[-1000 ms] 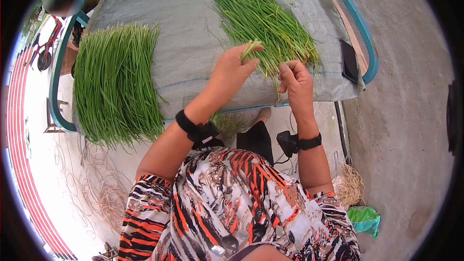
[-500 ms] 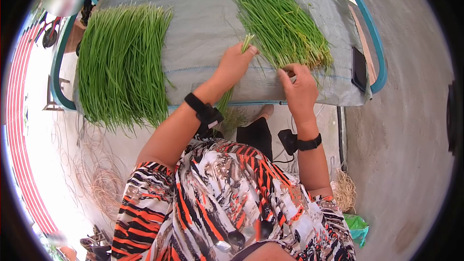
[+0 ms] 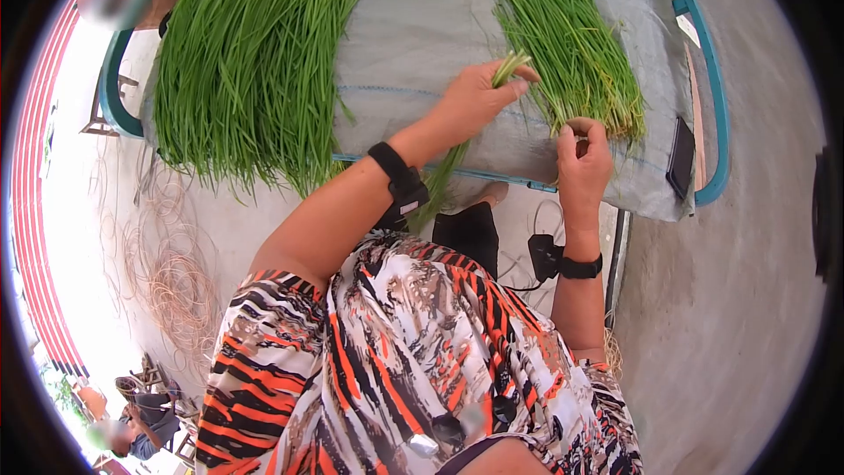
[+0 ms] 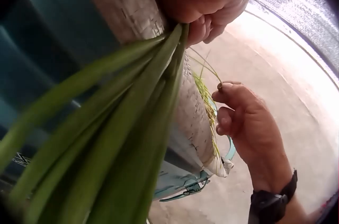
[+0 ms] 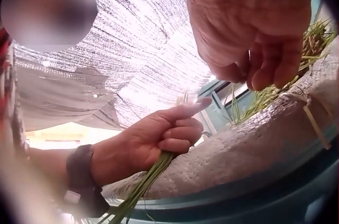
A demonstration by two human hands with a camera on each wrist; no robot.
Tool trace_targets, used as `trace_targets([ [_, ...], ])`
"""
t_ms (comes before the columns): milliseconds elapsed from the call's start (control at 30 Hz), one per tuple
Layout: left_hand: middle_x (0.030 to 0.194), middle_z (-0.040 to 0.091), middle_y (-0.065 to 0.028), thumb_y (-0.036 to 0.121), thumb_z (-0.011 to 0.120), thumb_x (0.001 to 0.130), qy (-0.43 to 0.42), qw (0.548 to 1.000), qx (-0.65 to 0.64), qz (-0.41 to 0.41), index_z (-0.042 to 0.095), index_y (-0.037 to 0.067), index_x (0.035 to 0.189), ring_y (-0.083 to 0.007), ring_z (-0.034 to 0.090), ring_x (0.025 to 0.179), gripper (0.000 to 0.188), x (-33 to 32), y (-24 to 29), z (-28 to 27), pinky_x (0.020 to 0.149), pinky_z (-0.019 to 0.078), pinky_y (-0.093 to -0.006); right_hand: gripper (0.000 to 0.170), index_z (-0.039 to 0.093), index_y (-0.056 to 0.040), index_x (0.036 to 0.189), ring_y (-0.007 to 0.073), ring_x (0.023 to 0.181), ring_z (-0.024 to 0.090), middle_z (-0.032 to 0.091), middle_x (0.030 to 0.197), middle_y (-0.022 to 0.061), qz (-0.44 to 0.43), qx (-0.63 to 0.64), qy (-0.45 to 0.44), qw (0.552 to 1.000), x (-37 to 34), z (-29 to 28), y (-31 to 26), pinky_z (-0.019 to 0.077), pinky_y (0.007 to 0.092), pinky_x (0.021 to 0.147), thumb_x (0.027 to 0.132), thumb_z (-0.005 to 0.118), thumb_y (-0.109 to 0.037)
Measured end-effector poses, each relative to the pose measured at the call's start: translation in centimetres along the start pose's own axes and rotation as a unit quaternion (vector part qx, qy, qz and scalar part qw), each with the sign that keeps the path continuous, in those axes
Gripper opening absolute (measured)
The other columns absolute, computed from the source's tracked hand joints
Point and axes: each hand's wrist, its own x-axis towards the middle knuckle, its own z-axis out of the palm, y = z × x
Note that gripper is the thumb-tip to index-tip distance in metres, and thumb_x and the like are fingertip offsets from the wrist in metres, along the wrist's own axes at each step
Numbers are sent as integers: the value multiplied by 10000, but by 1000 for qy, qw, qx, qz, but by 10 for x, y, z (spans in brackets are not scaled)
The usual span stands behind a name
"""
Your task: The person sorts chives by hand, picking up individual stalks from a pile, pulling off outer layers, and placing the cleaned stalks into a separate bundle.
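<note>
My left hand grips a small bunch of green chives. Their pale cut ends stick out above the thumb, and the leaves hang below the fist. To its right, my right hand is at the near end of a loose chive pile, where stems look yellowish and straggly. In the left wrist view, thumb and forefinger of the right hand pinch a thin stalk. A broad, even layer of chives lies on the left, pale ends away from me.
Grey woven sheeting covers the stand, which has a blue-green metal frame. A phone lies at the sheet's right edge. Tangled cord is on the floor at left. Another person is at lower left.
The head view has shifted, so both piles sit farther right and higher. My left hand keeps its bunch. My right hand, earlier apart from the pile with a yellowish strand below it, is now at its stem ends.
</note>
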Motion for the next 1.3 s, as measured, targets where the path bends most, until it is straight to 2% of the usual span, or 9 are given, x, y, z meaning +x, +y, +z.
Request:
trace_targets([
  [167,599,367,113,216,619,893,-66,997,41,16,628,156,1200,-19,336,562,313,-1,3,-6,515,290,-199,104,616,-27,920,73,556,455,589,738,17,-25,49,-50,997,-5,3,-16,393,241,525,843,619,-97],
  [433,720,526,34,210,609,902,-85,991,91,57,664,63,1012,-69,454,681,192,0,-7,-2,616,390,-249,78,618,-28,921,50,562,463,580,740,-3,3,112,-64,992,-3,2,-25,370,217,493,883,610,-96],
  [533,765,568,5,220,605,910,-85,989,93,71,652,39,988,-86,482,725,203,3,-11,-1,658,413,-264,88,616,-25,917,70,546,478,588,724,15,4,94,-61,994,1,-4,-23,393,238,505,883,610,-106],
  [733,822,610,-17,229,600,916,-99,989,99,54,644,27,981,-101,507,770,217,3,-8,-3,708,429,-273,99,622,-54,948,147,573,542,606,705,65,-91,-8,-85,992,6,3,-19,431,280,550,880,596,-121],
  [867,754,581,-83,248,607,897,-83,984,126,92,634,30,961,-176,526,718,229,3,-12,-1,671,424,-311,98,623,-57,944,135,590,554,597,686,57,-56,4,-108,993,3,-10,-17,433,277,550,889,593,-132],
  [967,788,599,-53,235,617,895,-78,986,96,110,641,27,961,-145,531,753,221,2,-16,2,691,428,-296,103,616,-43,910,88,558,510,575,663,27,1,35,-95,995,-3,-28,-3,404,249,515,909,577,-138],
  [1033,818,606,-41,233,621,895,-82,992,68,64,646,28,969,-130,530,774,219,4,-16,-2,708,430,-287,117,607,-29,882,40,541,453,551,658,-12,46,55,-44,996,-5,-42,6,360,209,483,928,561,-125],
  [1133,850,611,-34,234,617,899,-81,995,57,28,647,27,980,-117,531,798,224,1,-10,-3,729,433,-281,120,600,-22,906,42,545,455,560,683,2,91,135,-57,985,-11,-62,35,367,208,480,928,561,-133],
  [1300,868,612,-25,229,590,916,-101,991,85,24,646,27,1000,-105,529,816,226,5,-9,-3,744,436,-275,171,618,-11,882,52,538,494,582,662,-3,82,182,-40,979,-16,-18,-14,413,211,493,910,600,-178],
])
